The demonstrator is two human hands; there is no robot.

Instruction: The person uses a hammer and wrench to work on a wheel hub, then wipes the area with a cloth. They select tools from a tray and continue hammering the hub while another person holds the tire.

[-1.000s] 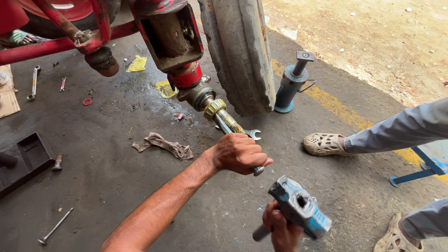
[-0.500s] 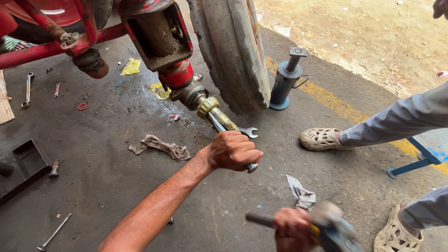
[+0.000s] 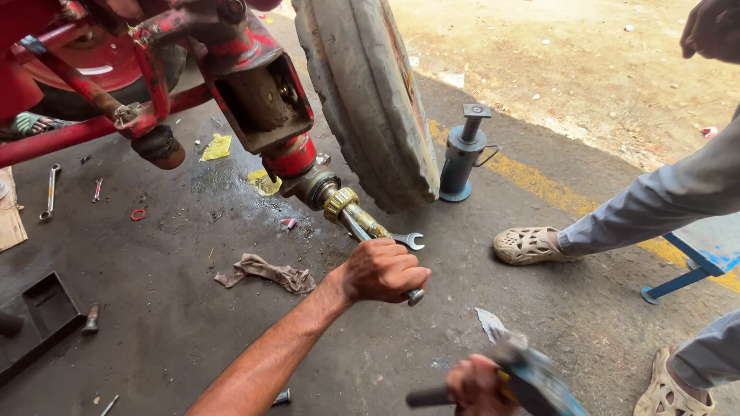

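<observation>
Far left of the frame: flat cardboard piece at the edge, black tray on the floor at lower left, a loose wrench and a small red ring above it. Upper left: red vehicle frame raised over the dark concrete floor, with an oily wet patch under it. Grey rag lies on the floor left of centre, yellow scrap higher up.

Centre: greasy spindle sticks out of the red frame, angled down to the right, brass-coloured nut on it. Left hand is clenched around a metal tool handle that bears on the spindle end; the tool's tip shows below the fist. Open-end spanner lies on the floor just beside the fist. Worn tyre stands upright behind the spindle.

Lower centre-right: right hand grasps the dark grip of a blue hammer, blurred, low near the frame's bottom edge. Blue bottle jack stands right of the tyre by the yellow line. Right side: another person's sandalled foot and grey trouser leg.
</observation>
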